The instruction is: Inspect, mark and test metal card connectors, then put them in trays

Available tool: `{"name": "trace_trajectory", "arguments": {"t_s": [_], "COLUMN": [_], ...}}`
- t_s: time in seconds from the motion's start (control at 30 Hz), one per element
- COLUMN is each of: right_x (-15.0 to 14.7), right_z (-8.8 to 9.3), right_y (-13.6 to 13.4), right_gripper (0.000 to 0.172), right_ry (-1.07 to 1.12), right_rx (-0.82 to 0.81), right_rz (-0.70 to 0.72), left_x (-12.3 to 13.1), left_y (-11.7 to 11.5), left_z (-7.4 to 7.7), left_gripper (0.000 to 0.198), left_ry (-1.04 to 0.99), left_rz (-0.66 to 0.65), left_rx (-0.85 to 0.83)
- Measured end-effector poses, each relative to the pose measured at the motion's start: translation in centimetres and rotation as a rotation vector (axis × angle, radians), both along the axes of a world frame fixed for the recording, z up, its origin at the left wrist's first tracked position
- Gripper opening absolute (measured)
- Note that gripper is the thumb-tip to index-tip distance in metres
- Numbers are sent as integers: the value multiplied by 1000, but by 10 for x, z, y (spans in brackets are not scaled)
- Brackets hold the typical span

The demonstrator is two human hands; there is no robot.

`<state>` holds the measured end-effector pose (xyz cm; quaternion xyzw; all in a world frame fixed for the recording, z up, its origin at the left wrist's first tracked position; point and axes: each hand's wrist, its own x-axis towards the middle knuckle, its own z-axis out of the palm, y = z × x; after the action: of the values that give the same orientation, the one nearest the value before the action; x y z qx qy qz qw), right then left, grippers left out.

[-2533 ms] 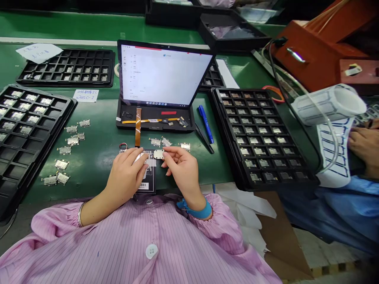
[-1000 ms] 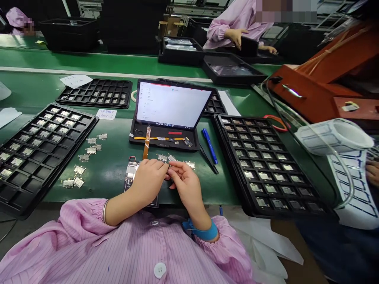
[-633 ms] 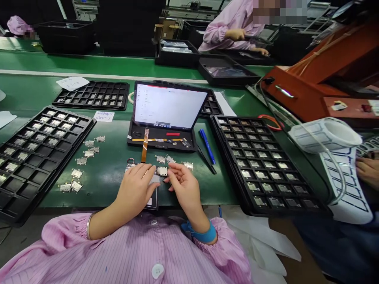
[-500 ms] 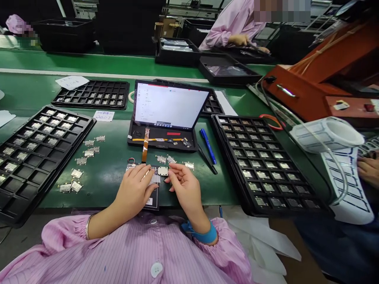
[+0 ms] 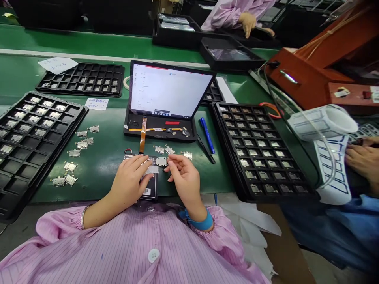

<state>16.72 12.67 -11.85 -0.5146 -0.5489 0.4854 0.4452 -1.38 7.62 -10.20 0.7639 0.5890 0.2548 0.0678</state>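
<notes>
My left hand [image 5: 130, 179] lies on a small black circuit board [image 5: 149, 185] at the table's near edge, fingers pressed down on its top. My right hand [image 5: 183, 176] pinches a small silver metal part [image 5: 161, 161] at the board's upper right corner. An orange flex cable [image 5: 142, 136] runs from the board up to a black fixture with a lit tablet screen [image 5: 168, 91]. A few loose silver parts [image 5: 164, 150] lie just beyond my fingers.
Black trays of silver parts stand at the left [image 5: 17, 157], back left [image 5: 83, 79] and right [image 5: 260, 146]. More loose parts [image 5: 74, 154] lie left of the board. A blue pen [image 5: 206, 134] lies by the fixture. Another person's hand [image 5: 363, 157] works at a label roll [image 5: 325, 118].
My hands have stayed on the board with the silver part at its corner; a second ago my fingers covered the part. My head has tipped down, so the scene sits higher in view.
</notes>
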Motion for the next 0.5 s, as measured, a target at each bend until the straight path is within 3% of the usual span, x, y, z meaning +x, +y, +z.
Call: {"name": "trace_trajectory", "arguments": {"t_s": [0.37,0.43,0.5], "right_x": [-1,-1,-1], "right_z": [3,3,2], "right_y": [0,1,1], "right_gripper": [25,24,24], "right_ry": [-8,-8,-12], "right_rx": [20,20,21], "right_rz": [4,7,14], "left_x": [-1,-2,-2], "left_y": [2,0,-7], "left_z": [-3,9,34], "left_gripper": [28,28,34], "left_ry": [-59,-143,-244], "left_rz": [12,-18,-168], "left_rx": [9,69,134]}}
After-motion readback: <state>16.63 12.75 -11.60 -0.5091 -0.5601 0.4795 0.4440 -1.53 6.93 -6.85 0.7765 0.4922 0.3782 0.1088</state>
